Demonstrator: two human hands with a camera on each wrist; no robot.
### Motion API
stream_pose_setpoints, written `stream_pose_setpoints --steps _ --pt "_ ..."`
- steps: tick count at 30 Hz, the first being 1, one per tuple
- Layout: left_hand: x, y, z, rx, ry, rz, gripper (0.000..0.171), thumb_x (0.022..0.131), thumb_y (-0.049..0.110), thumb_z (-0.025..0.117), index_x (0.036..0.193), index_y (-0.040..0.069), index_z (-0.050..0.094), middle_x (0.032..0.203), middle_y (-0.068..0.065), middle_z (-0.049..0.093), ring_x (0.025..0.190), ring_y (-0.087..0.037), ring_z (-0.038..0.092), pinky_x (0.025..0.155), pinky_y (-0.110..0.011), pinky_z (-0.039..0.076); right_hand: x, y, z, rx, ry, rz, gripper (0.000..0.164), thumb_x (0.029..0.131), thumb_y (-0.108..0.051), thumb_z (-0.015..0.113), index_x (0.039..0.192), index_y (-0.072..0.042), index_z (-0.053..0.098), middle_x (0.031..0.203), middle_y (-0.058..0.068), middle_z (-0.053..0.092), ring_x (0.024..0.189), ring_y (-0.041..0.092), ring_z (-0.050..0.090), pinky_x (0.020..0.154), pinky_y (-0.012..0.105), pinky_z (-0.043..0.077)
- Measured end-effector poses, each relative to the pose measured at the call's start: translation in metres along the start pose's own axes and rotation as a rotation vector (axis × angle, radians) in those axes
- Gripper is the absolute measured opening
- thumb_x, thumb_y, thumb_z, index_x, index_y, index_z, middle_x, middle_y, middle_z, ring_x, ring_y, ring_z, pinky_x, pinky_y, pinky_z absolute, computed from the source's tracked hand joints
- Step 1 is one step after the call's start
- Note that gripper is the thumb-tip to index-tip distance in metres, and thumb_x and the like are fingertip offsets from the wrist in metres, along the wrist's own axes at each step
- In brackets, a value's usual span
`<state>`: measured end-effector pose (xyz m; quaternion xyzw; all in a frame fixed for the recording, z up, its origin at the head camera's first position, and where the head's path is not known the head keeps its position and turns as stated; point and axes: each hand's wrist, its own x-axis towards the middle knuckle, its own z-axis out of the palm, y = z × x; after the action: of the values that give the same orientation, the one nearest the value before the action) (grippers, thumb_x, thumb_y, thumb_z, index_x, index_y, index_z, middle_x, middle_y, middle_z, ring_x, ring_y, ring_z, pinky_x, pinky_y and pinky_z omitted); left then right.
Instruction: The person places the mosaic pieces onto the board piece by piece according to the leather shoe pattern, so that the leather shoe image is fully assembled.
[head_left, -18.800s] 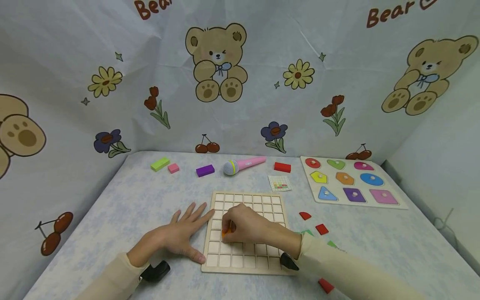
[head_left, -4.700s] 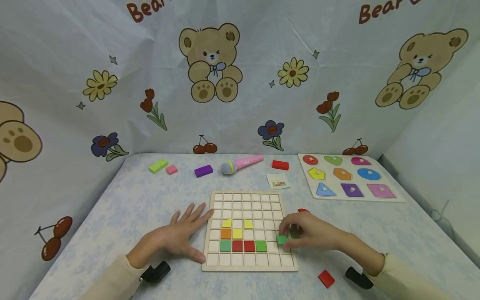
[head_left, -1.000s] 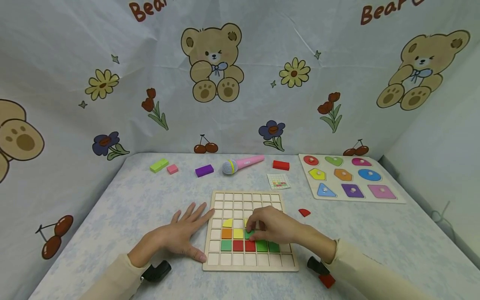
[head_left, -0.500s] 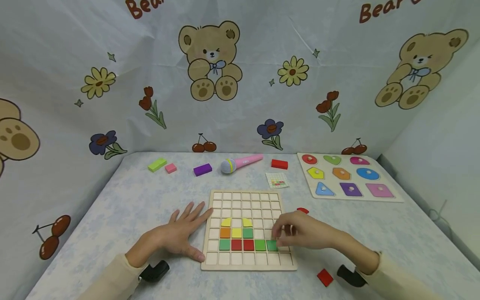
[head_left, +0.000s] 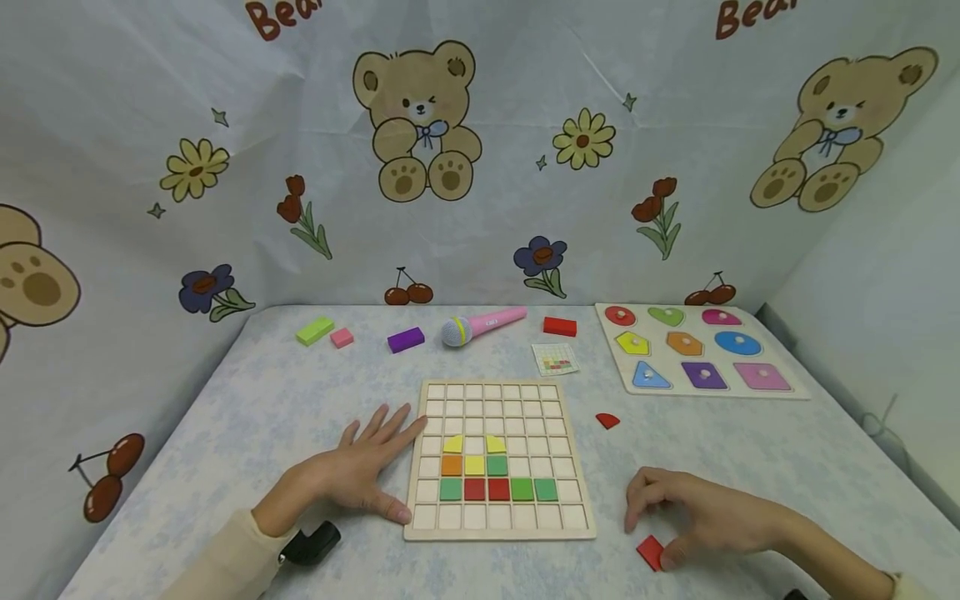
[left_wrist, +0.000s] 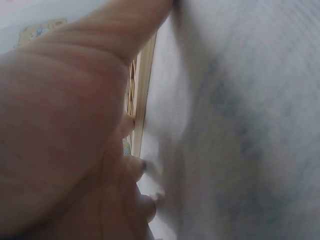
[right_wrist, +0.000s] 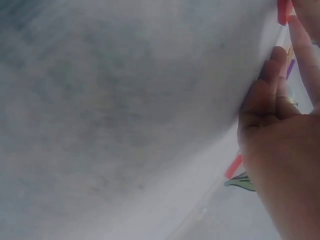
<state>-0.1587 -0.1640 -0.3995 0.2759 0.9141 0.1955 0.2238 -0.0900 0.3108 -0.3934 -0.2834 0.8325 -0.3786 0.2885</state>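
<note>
A wooden grid board (head_left: 528, 533) lies mid-table in the head view, with yellow, orange, green and red tiles in some of its cells. My left hand (head_left: 367, 467) is spread flat on the table, its fingertips and thumb at the board's left edge. To the right of the board, my right hand (head_left: 701, 512) is low over the table above a red square tile (head_left: 649, 552). Its thumb is at the tile's right edge, while the bent index finger stays apart from it. In the right wrist view the red tile (right_wrist: 283, 12) shows beside the thumb.
A red quarter-round tile (head_left: 607, 421) lies right of the board. Behind it are a small pattern card (head_left: 556, 359), a red block (head_left: 559, 326), a pink toy microphone (head_left: 483, 326), a purple block (head_left: 406, 339) and a shape puzzle (head_left: 618, 367) at the back right.
Over the last second my right hand let go of a green tile in the grid and moved right and nearer, to the red square tile. Earlier, the board's cells gained several coloured tiles. My left hand stayed put.
</note>
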Motion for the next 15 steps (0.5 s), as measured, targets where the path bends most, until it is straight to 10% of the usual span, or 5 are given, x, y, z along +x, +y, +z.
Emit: stream_pose_setpoints --steps 15 --pt "0.002 0.001 0.000 0.010 -0.010 -0.023 0.123 0.070 0.067 0.079 0.163 0.023 0.011 0.170 -0.012 -0.002 0.154 -0.043 -0.011 0.113 -0.074 -0.003 0.039 -0.014 -0.002 -0.386 0.209 -0.043 0.014 0.089 -0.036 0.076 0.100 -0.032 0.068 0.087 -0.019 0.061 0.080 0.000 0.055 0.070 0.020 0.048"
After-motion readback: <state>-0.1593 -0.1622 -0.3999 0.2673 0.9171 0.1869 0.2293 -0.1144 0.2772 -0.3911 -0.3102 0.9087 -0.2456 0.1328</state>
